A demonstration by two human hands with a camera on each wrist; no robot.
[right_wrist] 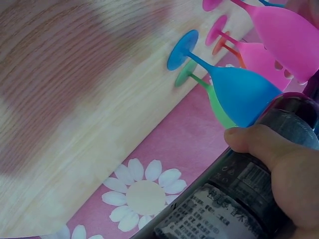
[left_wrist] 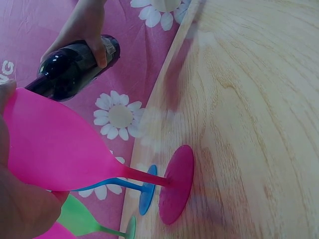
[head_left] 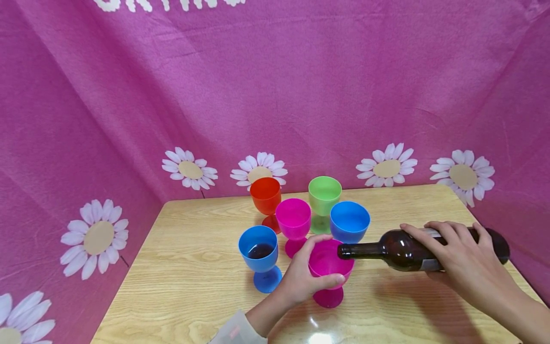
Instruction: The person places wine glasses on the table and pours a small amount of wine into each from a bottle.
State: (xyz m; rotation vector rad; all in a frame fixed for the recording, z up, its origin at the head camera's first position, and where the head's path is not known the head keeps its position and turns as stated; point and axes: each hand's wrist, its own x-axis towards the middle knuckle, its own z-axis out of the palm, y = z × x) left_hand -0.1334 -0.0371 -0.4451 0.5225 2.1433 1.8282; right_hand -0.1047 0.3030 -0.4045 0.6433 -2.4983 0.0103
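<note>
My left hand (head_left: 305,272) grips the bowl of a pink goblet (head_left: 330,265) at the table's front, thumb on the near side and fingers on the far side. My right hand (head_left: 460,253) holds a dark wine bottle (head_left: 401,249) round its body, nearly level, with the mouth over the goblet's rim. In the left wrist view the goblet's foot (left_wrist: 177,184) shows at the tabletop. A printed label (right_wrist: 209,214) is on the bottle in the right wrist view. Left of my left hand stands a blue goblet (head_left: 259,246) with dark liquid in it.
Behind stand a second pink goblet (head_left: 293,220), a red goblet (head_left: 265,196), a green goblet (head_left: 324,196) and another blue goblet (head_left: 350,222), close together. The wooden table (head_left: 185,282) ends at a pink cloth (head_left: 301,95) with white daisies at the back and sides.
</note>
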